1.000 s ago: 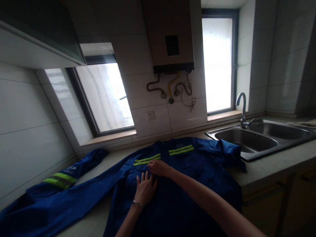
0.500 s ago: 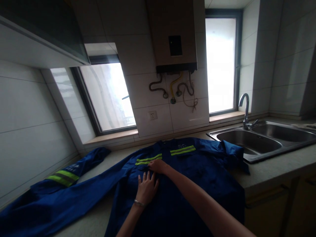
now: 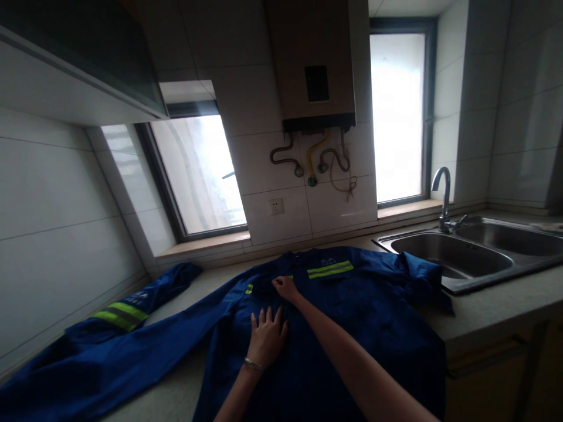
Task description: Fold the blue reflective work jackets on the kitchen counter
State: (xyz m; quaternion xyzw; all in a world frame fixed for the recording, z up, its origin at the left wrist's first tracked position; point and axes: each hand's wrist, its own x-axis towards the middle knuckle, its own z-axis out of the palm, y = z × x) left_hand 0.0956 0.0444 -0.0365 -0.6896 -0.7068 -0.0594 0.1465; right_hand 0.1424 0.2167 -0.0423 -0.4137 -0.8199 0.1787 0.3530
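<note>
A dark blue work jacket (image 3: 334, 334) with yellow-green and grey reflective strips lies spread on the counter, one sleeve stretched to the left. My left hand (image 3: 266, 337), a bracelet at its wrist, rests flat on the jacket front with its fingers spread. Just above it, my right hand (image 3: 285, 288) is closed in a pinch on a raised blue chest pocket flap (image 3: 263, 285). The flap covers most of that side's reflective strip, leaving only its ends showing. The other chest strip (image 3: 329, 269) is in full view, below white lettering.
A steel double sink (image 3: 448, 252) with a faucet (image 3: 445, 199) stands at the right, beside a jacket sleeve. More blue cloth with a reflective strip (image 3: 121, 315) lies at the left wall. A water heater (image 3: 314, 64) and upper cabinet (image 3: 79, 64) hang above the counter (image 3: 171, 384).
My right hand has lifted the pocket flap upward, so it now hides most of the reflective strip. My left hand stays flat on the jacket. The view has shifted slightly.
</note>
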